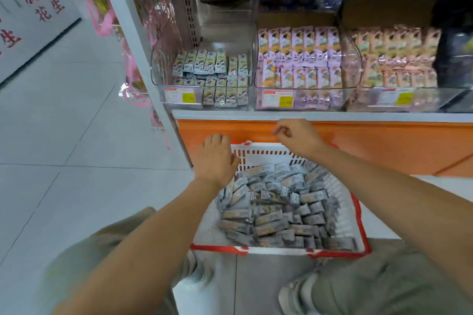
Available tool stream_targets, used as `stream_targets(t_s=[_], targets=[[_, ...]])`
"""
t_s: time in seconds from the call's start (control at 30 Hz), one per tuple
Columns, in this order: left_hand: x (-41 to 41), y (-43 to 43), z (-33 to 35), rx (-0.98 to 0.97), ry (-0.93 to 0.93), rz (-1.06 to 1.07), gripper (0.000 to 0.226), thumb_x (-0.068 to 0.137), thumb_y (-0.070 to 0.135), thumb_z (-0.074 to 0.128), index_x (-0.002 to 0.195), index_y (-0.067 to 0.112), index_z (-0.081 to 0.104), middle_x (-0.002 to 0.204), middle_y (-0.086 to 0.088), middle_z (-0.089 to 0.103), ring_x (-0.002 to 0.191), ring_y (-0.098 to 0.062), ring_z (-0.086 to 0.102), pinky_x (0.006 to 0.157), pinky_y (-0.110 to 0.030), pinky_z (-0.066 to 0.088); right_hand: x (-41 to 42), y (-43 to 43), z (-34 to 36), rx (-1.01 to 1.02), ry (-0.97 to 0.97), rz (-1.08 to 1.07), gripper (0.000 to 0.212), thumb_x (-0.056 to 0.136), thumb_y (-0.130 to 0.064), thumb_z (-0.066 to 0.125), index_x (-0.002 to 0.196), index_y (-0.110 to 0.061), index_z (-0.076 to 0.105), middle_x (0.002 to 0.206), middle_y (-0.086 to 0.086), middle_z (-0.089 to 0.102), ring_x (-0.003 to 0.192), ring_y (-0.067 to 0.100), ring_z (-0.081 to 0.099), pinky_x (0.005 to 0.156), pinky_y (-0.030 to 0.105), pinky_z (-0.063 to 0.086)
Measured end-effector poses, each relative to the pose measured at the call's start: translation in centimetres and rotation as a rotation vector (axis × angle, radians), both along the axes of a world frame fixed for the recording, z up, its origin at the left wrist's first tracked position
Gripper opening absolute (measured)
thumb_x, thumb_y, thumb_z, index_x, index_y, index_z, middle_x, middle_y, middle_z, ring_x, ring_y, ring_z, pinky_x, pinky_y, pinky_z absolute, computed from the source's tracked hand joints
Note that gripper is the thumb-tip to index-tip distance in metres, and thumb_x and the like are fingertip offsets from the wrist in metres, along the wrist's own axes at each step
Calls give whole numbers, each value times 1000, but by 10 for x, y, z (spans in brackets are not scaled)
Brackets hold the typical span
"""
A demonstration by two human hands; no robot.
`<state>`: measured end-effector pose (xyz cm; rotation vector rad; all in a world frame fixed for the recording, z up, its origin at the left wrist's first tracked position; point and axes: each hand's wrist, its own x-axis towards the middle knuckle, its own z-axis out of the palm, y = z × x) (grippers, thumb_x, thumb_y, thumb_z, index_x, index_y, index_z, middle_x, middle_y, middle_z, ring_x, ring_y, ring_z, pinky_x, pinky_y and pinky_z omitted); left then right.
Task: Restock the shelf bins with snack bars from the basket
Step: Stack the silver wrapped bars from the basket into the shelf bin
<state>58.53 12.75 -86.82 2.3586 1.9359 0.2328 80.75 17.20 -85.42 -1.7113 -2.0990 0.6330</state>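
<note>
One white shelf (pixel 307 116) carries three clear bins (pixel 160 64), the leftmost part filled with upright grey packets. Below it, on the floor, a white basket (pixel 266 155) holds heaped grey snack bars (pixel 273 210). Left hand (pixel 217 158) flat and empty over the far left corner. Right hand (pixel 294 135) above the far rim, fingers curled, nothing in it.
</note>
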Motion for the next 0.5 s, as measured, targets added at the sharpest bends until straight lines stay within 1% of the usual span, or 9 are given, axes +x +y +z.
stream_targets(t_s=[0.03,0.07,0.13,0.2,0.27,0.33,0.4,0.47,0.5], targets=[[8,-5,-11,-39,2,-8,43,95,31,48,133,11,45,129,-11,48,119,-30,42,98,-39,36,15,-7,-15,-43,-29,-56,19,94,-10,53,103,-11,70,72,-7,61,62,11,56,55,25,41],[15,-9,-20,-81,9,-16,44,96,32,47,134,11,44,131,-12,47,121,-30,41,99,-39,35,28,-12,-28,-77,-53,-108,20,94,-10,53,109,-10,68,80,-4,64,70,13,58,58,25,41],[30,-15,-42,-173,31,-46,45,97,33,46,136,11,43,135,-11,45,125,-29,38,102,-39,35,54,-22,-56,-148,-118,-185,27,94,-12,55,120,-12,62,109,6,65,96,23,61,75,33,49],[44,-19,-63,-281,45,-81,45,98,32,44,137,11,43,136,-11,44,126,-29,38,103,-40,37,73,-31,-83,-253,-185,-201,38,94,-15,55,132,-11,52,133,13,53,116,30,54,93,39,47],[59,-19,-81,-388,57,-118,46,99,31,43,140,11,39,138,-12,42,128,-29,37,104,-40,36,85,-39,-108,-373,-239,-180,52,96,-19,54,144,-11,38,150,16,34,129,35,43,102,40,42],[73,-15,-97,-479,71,-146,49,101,32,43,144,11,35,144,-12,37,132,-30,34,106,-40,35,91,-48,-133,-455,-325,-140,62,97,-25,52,151,-13,24,158,15,17,137,35,34,106,40,39],[85,-8,-113,-553,87,-178,49,101,31,41,145,11,33,149,-13,32,137,-31,29,108,-42,34,96,-58,-159,-509,-425,-93,69,98,-32,48,154,-15,12,162,12,5,146,32,16,113,42,30],[96,-1,-128,-618,101,-207,49,101,30,40,146,12,32,150,-12,31,138,-31,28,106,-43,37,101,-71,-180,-562,-500,-62,72,99,-35,45,155,-15,5,163,10,-4,150,29,3,119,44,18],[102,2,-136,-647,103,-223,49,101,30,40,146,12,32,150,-13,31,137,-31,29,106,-43,38,103,-76,-189,-570,-531,-49,72,99,-36,44,155,-14,4,163,11,-4,150,29,2,120,43,15]])
